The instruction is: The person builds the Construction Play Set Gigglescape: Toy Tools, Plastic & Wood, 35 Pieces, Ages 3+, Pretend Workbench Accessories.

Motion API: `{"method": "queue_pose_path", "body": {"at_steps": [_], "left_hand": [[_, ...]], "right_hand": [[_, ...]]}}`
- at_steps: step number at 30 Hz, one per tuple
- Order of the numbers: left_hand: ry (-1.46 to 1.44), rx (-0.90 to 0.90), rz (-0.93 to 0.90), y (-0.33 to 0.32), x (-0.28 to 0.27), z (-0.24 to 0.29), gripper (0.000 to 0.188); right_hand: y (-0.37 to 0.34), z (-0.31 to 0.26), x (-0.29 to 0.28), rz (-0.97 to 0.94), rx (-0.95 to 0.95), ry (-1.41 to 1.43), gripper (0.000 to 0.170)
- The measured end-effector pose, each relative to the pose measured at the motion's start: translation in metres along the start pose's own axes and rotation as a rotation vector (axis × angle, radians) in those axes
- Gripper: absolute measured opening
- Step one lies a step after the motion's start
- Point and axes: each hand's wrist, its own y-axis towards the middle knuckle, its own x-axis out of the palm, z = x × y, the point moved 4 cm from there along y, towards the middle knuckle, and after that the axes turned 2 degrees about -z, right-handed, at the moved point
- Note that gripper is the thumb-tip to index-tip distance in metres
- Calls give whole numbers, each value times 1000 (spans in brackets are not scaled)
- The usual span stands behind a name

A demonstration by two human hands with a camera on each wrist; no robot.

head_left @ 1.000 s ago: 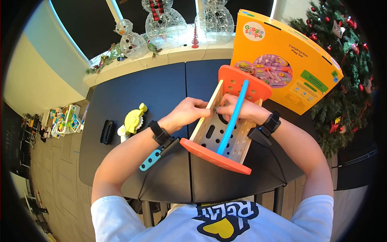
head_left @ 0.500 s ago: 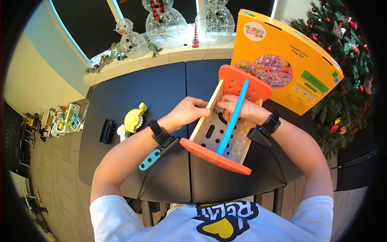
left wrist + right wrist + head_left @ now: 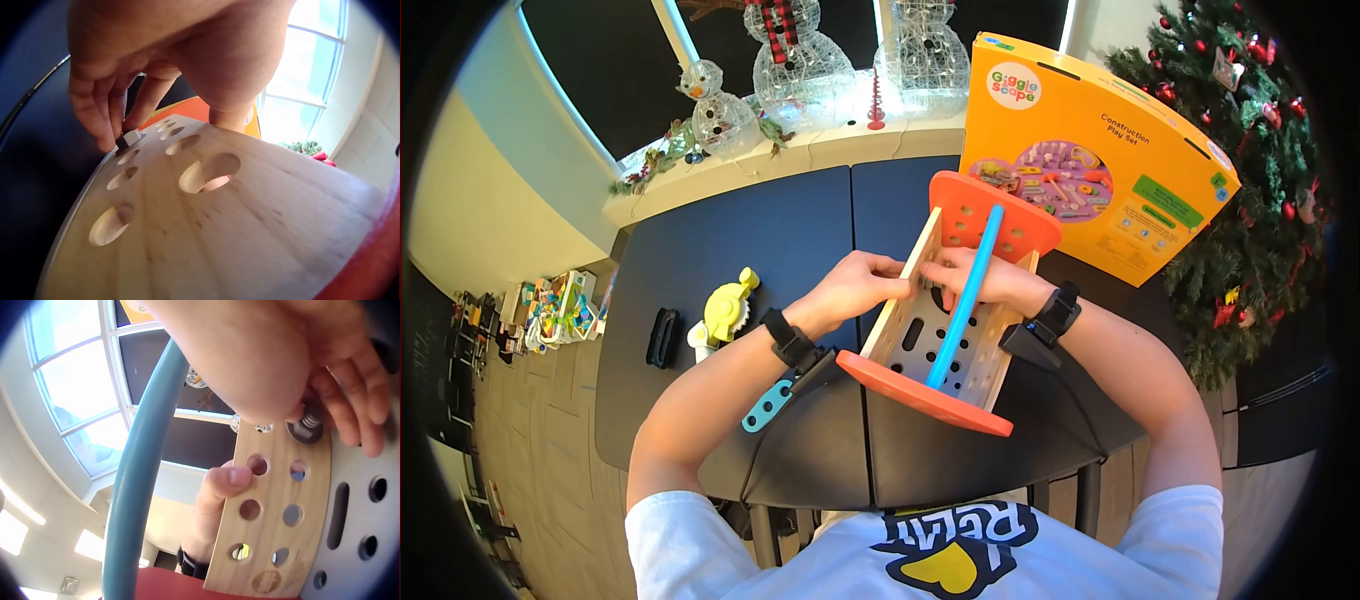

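A toy toolbox has perforated wooden sides, orange-red end panels (image 3: 1000,212) and a blue rod handle (image 3: 967,310). My left hand (image 3: 855,290) grips its left wooden panel (image 3: 272,512), thumb over the top edge and fingers outside. In the left wrist view, those fingertips touch a small grey block-like piece (image 3: 131,139) at the panel. Inside the box, my right hand (image 3: 992,282) reaches beneath the handle. Its thumb and fingers close around the threaded end of a grey toy bolt (image 3: 306,430), whose hex part sits against the panel. The head view hides the bolt behind the fingers.
A yellow toy saw (image 3: 728,310) and a black case (image 3: 663,338) lie on the dark table (image 3: 800,215) at left. Near my left forearm is a blue perforated strip (image 3: 767,406). The orange play-set box (image 3: 1100,150) stands behind the toolbox, before a decorated tree (image 3: 1250,200).
The head view has shifted slightly. My right fingers have moved a little over the bolt, which showed between the hands half a second ago. The left hand keeps its hold on the panel.
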Motion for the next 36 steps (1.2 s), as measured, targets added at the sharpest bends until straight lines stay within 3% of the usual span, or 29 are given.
{"method": "queue_pose_path", "body": {"at_steps": [3,6,12,15,18,24,27,30,33,36], "left_hand": [[-1,-2,5,-1,0,1,56],[-4,-5,4,0,0,1,55],[-18,3,-8,2,0,-2,54],[-25,6,-9,1,0,-2,55],[-39,8,2,1,1,-3,49],[-41,1,-1,-1,2,0,47],[-35,-9,3,-3,2,3,48],[-34,-12,5,-1,1,1,50],[-38,-3,3,-1,1,0,51],[-27,-9,-1,-1,0,0,53]], "right_hand": [[1,8,0,89,-121,-28,39],[20,27,2,-31,-259,-16,45],[25,28,0,-128,-76,48,44],[10,15,0,-72,-12,195,46],[12,17,4,16,-199,-114,51],[21,22,3,-101,-165,-74,54],[32,33,1,-133,-16,48,52],[16,16,0,-87,-7,123,51],[7,10,3,30,-141,-29,49],[9,12,5,2,-151,-59,42]]}}
